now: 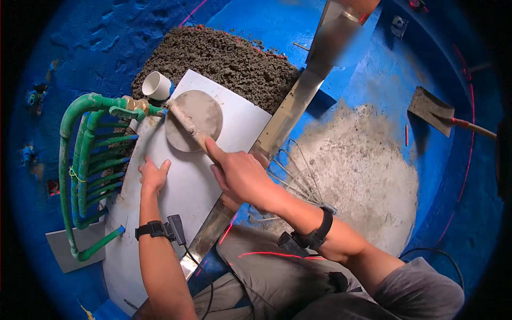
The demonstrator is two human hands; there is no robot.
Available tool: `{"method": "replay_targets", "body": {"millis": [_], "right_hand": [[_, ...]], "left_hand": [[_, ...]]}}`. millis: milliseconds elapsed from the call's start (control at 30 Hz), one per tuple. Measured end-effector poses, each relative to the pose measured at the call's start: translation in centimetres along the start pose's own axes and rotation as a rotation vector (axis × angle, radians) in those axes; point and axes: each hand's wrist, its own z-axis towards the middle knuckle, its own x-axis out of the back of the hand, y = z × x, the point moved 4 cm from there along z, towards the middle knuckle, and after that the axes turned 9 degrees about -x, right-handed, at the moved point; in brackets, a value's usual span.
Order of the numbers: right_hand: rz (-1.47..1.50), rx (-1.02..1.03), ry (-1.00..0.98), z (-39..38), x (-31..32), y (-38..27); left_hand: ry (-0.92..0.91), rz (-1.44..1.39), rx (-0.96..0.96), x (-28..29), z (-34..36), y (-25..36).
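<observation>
A large white tile (176,200) lies at a slant in front of me. My left hand (154,175) rests on its left part, thumb and fingers apart, holding nothing. My right hand (238,173) is closed round the pale handle of a tool (184,118). The handle stretches up and left from my fist across a broad, round grey disc (208,114) over the tile's upper part. Whether the disc touches the tile, and how the handle joins it, I cannot tell. A brass and green valve (136,106) sits just left of the disc.
Green pipes (69,128) rise beside the tile's left edge. Dark crumbly mortar (213,58) is heaped beyond it, with a white cup (156,85). A long metal straightedge (290,120) runs along the right. Farther right are a wire tool (298,184) and a shovel (431,112).
</observation>
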Motion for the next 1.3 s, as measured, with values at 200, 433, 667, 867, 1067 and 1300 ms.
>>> {"method": "replay_targets", "body": {"millis": [200,433,667,867,1067,1300], "right_hand": [[-0.008,0.004,0.010,-2.8,1.3,-1.8],[-0.027,0.035,-0.067,0.1,-0.2,-1.3],[-0.048,-0.038,-0.106,-2.7,0.4,0.6],[-0.068,0.045,-0.089,-2.3,2.2,-0.9],[-0.123,0.074,0.000,-0.3,-2.2,0.4],[-0.064,0.066,-0.079,2.4,-0.9,1.3]], "left_hand": [[-0.027,0.010,0.012,0.4,-0.2,-0.5],[-0.025,0.010,-0.001,0.1,0.0,-0.1],[-0.043,0.009,0.032,0.0,-0.6,0.6],[-0.007,0.016,0.044,-0.3,-0.3,-1.2],[0.100,-0.008,-0.057,0.8,0.4,-7.3],[0.542,-0.156,0.009,-3.8,-11.0,3.2]]}}
